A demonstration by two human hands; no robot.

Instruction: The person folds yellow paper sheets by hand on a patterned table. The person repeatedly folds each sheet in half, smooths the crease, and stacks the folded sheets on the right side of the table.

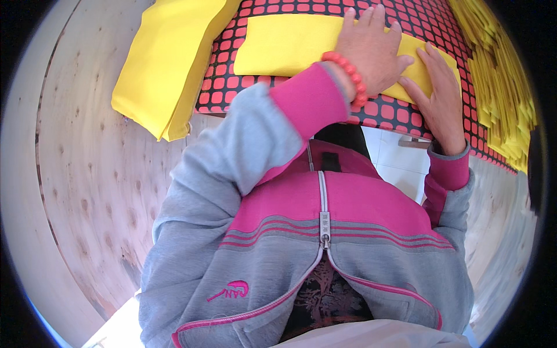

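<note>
Over the red-and-black checked table cover [387,112], I see a flat yellow fabric strip [285,44] at upper centre; the left hand [369,53] and right hand [438,93] rest spread on it, gripping nothing.

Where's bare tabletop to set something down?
Bare patches of red-and-black tablecloth: behind the flat yellow fabric piece, from the left hand to the right-side yellow pile; between piece and left-side yellow stack; a narrow near-edge strip between the hands, before the right hand. Crowded: under both hands and the pile.
</note>
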